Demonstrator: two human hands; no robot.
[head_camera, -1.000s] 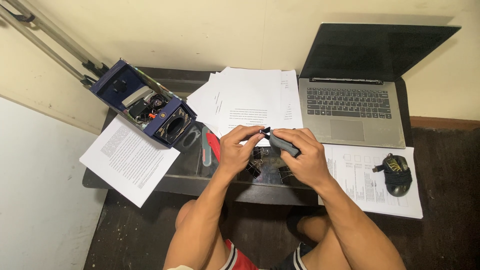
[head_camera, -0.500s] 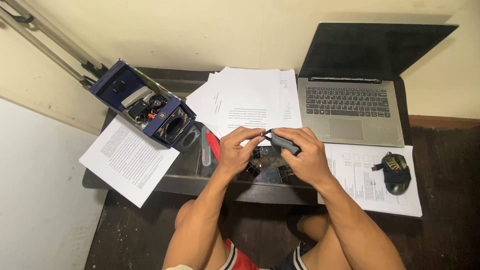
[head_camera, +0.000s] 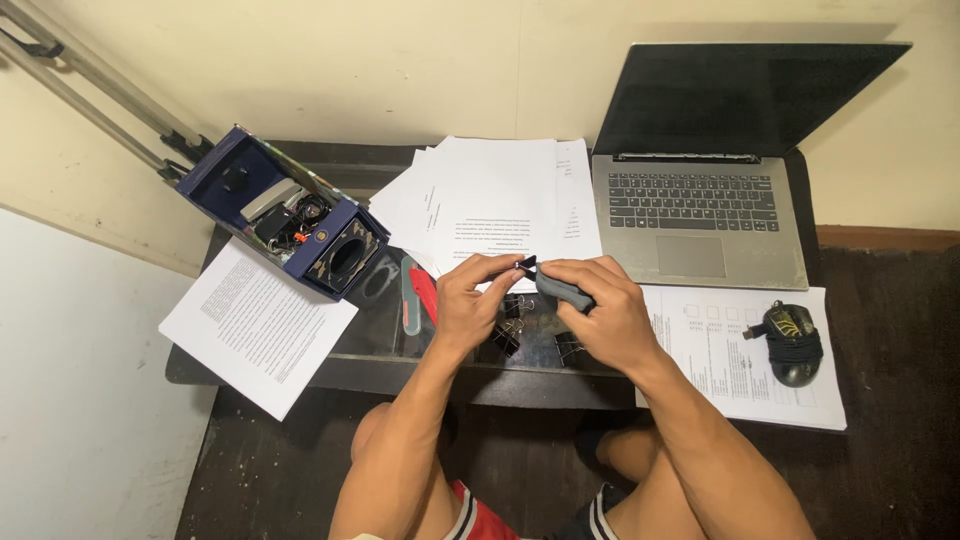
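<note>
My left hand (head_camera: 472, 300) and my right hand (head_camera: 600, 310) meet above the front of the small dark table (head_camera: 340, 360). The right hand is wrapped around a grey handled tool (head_camera: 560, 288), its dark tip pointing left. The left thumb and forefinger pinch a small black binder clip (head_camera: 526, 264) right at that tip. Several more black binder clips (head_camera: 512, 322) lie on the table just under both hands. A stack of printed sheets (head_camera: 495, 205) lies directly behind the hands.
An open laptop (head_camera: 700, 210) sits at the back right. A mouse wrapped in its cord (head_camera: 792, 345) rests on a printed sheet (head_camera: 735, 375) at the right. A blue open box of small parts (head_camera: 285, 215) and another sheet (head_camera: 255, 320) are at the left, a red-and-grey cutter (head_camera: 415, 295) beside them.
Both hands have stayed together at the clip with only slight finger shifts. The view has drifted a little, nothing else moved.
</note>
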